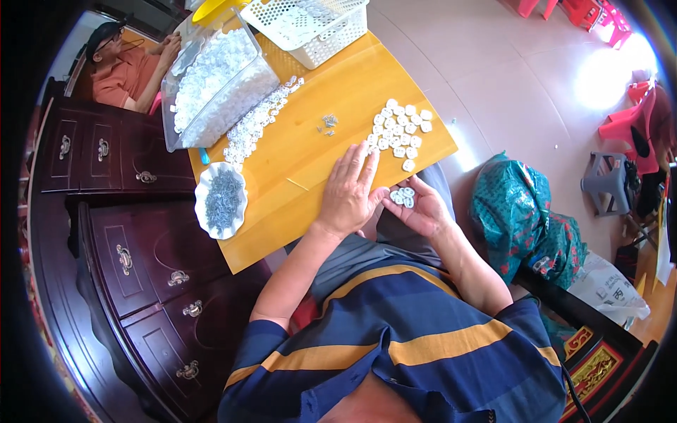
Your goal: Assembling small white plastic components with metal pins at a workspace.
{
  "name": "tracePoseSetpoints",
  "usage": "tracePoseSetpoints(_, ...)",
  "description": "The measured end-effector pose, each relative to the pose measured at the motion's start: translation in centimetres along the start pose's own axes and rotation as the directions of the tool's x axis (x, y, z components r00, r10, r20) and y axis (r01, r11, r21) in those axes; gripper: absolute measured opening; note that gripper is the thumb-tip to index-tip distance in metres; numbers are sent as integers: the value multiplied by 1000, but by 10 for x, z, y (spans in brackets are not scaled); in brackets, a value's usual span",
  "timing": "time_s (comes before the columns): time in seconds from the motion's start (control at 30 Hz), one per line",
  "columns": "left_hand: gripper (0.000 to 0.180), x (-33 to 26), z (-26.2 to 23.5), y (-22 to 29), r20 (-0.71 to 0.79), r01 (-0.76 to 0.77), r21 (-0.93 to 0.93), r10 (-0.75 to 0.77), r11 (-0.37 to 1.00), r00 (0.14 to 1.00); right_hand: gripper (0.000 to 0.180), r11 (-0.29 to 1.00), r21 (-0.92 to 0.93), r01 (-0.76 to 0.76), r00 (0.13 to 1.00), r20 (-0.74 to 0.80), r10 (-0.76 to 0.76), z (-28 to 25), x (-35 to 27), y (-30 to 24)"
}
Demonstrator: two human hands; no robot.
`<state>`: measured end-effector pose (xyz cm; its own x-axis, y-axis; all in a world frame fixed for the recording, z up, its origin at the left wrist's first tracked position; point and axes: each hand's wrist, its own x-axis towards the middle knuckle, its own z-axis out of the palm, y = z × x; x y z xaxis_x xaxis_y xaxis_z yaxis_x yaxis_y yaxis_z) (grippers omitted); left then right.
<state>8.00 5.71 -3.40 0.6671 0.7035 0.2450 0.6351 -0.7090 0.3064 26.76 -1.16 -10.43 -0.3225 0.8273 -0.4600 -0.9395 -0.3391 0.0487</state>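
Note:
My left hand (pixel 347 194) lies over the wooden table's near edge, its fingers stretched out flat. Its fingertips reach the closest of several small white plastic pieces (pixel 403 130) spread at the table's right end. Just off the edge, my right hand (pixel 429 213) is turned palm up and cupped around a few white plastic pieces (pixel 403 197) with dark holes. The left thumb comes close to the right fingers. Beyond my left hand, a small heap of grey metal screws or pins (pixel 328 124) sits on the wood.
A scalloped white bowl (pixel 202 189) of grey metal pins stands at left. Behind it are a strewn row of white pieces (pixel 255 127), a clear bin (pixel 266 83) and a white basket (pixel 331 49). A person (pixel 123 74) sits far left. Green bags (pixel 508 204) stand right.

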Motion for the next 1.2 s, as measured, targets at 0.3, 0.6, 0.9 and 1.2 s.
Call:
tracePoseSetpoints(0.3, 77, -13, 11, 5, 37, -45, -15, 45, 999, 998, 42, 1000, 21, -7, 999, 38, 7, -6, 4, -4)
tracePoseSetpoints(0.6, 84, -36, 10, 18, -2, 53, -17, -53, 998, 999, 43, 998, 29, -60, 995, 85, 57, -11, 8, 3)
tracePoseSetpoints(0.9, 57, -41, 30, 36, 13, -36, -60, 37, 998, 999, 40, 995, 38, -95, 996, 8, 94, -3, 6, 19)
tracePoseSetpoints(1.2, 48, -28, 46, 49, -73, -211, -206, 200, 955, 977, 40, 987, 34, -158, 898, 421, 129, -17, 6, 30)
